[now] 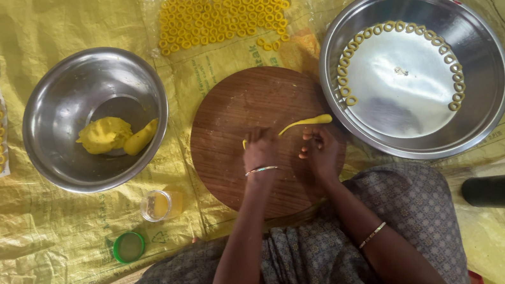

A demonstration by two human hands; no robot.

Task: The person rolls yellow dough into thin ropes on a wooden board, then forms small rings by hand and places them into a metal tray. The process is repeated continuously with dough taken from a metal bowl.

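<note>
1. Dough strip (305, 122) lies on the round wooden board (248, 107); thin, soft, tapered; judged liable to snap if rolled unevenly.
2. Left hand (259, 152) fingers curled together on the strip's end; right hand (319, 150) fingers loosely bent, touching it.
3. Right of board: steel tray (485, 100), rim of dough rings (405, 27); left: steel bowl (62, 107) holding dough lumps (104, 134).

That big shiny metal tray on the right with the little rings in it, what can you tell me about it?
The wide round steel tray sits on the yellow plastic sheet, right of the round wooden board and seemingly meeting its edge. It looks like polished metal, with a sloping rim and a flat, mirror-bright base. Small yellow dough rings line the base's edge in an arc from the left, over the top and down the right; the middle holds only a tiny speck. Neither hand touches it.
</note>
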